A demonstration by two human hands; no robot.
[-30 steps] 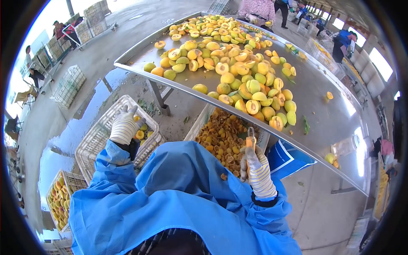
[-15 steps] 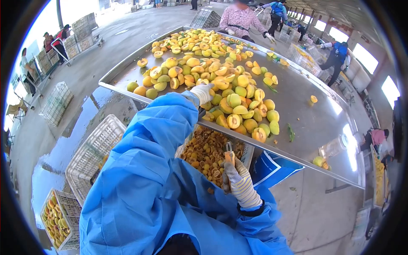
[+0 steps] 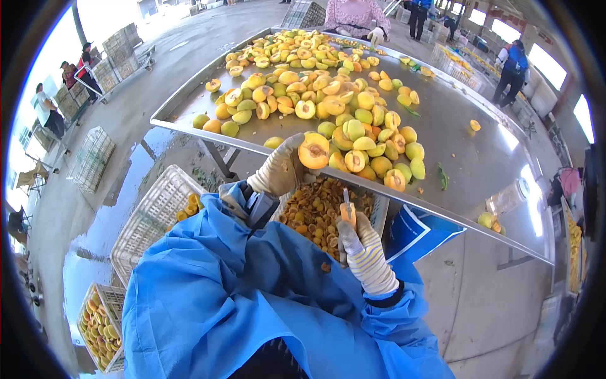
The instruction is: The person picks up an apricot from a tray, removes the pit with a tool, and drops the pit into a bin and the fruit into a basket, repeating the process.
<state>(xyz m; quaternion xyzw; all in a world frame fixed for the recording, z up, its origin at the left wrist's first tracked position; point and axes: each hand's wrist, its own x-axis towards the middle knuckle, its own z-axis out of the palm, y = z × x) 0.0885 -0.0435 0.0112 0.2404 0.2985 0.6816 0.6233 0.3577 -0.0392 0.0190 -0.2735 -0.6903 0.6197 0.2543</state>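
Note:
My gloved left hand (image 3: 281, 167) holds a halved peach (image 3: 314, 151), its cut face and pit cavity showing, just off the near edge of the metal table (image 3: 467, 158). In my gloved right hand (image 3: 362, 246) is a small tool (image 3: 346, 211) with an orange handle and a metal tip pointing up. Below and between the hands is a crate (image 3: 380, 215) of brown pits and scraps (image 3: 309, 221). A heap of whole and halved yellow peaches (image 3: 328, 95) lies on the table.
White crates stand at the left (image 3: 142, 221) and lower left (image 3: 117, 297), with cut fruit inside. A blue bag (image 3: 410, 234) is under the table edge. A clear jar (image 3: 505, 197) lies on the table's right. A person in pink (image 3: 353, 16) stands across; others are farther back.
My left hand has come back from the heap to the table's near edge with a halved peach. My right hand has risen slightly with the tool. The co-worker in pink has shifted hands nearer the table.

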